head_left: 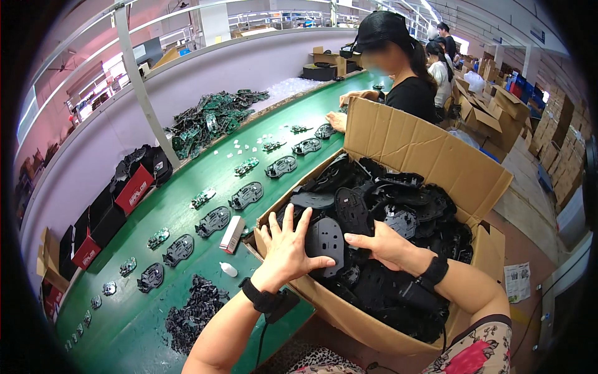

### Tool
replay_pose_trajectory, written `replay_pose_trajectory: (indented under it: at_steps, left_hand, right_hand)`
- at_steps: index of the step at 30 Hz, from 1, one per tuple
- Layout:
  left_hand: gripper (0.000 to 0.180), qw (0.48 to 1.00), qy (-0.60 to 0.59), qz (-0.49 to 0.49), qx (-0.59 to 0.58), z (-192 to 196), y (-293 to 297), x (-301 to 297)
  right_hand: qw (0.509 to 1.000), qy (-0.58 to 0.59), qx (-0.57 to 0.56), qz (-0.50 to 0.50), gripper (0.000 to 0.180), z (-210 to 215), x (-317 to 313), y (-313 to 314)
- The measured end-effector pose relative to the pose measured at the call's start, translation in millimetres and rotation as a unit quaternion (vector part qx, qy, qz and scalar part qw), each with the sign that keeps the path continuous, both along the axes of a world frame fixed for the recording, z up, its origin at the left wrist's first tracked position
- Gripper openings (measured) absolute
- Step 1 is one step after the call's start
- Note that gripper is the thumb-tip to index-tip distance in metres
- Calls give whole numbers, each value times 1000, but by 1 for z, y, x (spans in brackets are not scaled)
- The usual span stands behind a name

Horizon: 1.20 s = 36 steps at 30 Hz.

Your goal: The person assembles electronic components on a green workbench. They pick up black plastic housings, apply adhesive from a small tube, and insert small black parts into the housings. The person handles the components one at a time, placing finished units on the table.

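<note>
An open cardboard box [430,148] in front of me is filled with black plastic computer mouse bottom shells [430,209]. My left hand [285,248] is over the box's left side, fingers spread, its thumb lying across a smooth black shell [325,242]. Inside the box, my right hand [398,246] has its thumb over the lower end of another mouse bottom shell [352,209]. The other fingers of that hand are partly hidden behind the shell. Both wrists wear black bands.
On the green bench [143,212], mouse shells [247,195] and green circuit boards [202,197] stand in rows. A circuit board heap [212,118], small black parts [196,311], a small white carton [232,234] and a white bottle [228,269] lie there. A co-worker [408,81] works beyond the box.
</note>
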State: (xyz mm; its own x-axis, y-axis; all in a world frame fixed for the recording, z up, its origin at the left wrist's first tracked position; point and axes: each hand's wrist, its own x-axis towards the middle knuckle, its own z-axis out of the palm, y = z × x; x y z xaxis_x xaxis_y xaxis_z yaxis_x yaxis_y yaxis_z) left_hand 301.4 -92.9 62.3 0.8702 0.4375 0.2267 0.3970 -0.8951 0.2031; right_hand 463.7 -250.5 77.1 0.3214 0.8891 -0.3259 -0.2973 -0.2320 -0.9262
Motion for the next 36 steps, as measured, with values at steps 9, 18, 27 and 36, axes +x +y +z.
replay_pose_trajectory:
  at_steps: [9,18,27,36]
  left_hand:
    - [112,997,-40,-28,-59,-7,1,-5]
    - [124,997,-37,-25,-71,-2,-27,-3]
    - [124,989,-100,-30,-102,-13,-15,0]
    - [121,968,-155,8,-199,-20,-33,11]
  right_hand:
    - [993,-68,7,93,69,12,-6,9]
    - [991,31,-68,113,54,16,6,22]
    - [988,1,-2,155,60,15,6,35]
    - [982,53,-49,177,47,7,22,44]
